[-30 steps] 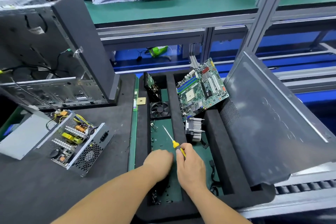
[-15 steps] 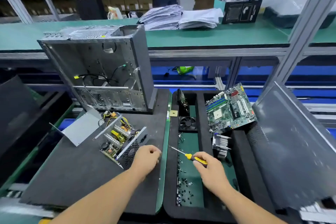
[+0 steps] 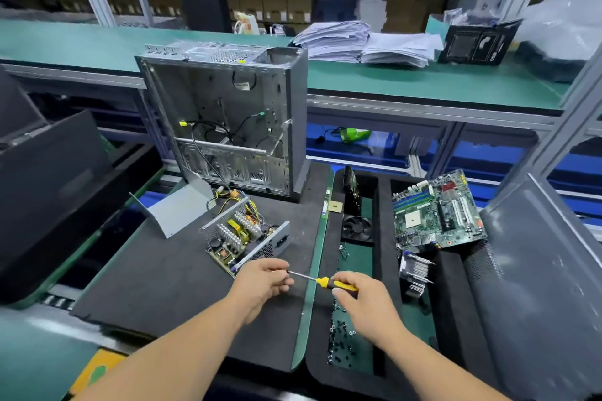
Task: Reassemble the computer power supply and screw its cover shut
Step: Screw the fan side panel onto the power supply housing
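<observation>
Dark foam-topped table (image 3: 156, 283), on it open PSU (image 3: 246, 234), its grey cover (image 3: 177, 213) beside, empty PC case (image 3: 228, 120) upright behind, foam tray (image 3: 384, 270) w/ screws (image 3: 340, 335), fan (image 3: 357, 228), motherboard (image 3: 436, 210) to the right.

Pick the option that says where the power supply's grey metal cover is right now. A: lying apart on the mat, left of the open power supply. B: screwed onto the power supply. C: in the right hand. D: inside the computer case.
A: the bent grey cover lies on the dark mat left of the power supply, whose circuit board is exposed.
</observation>
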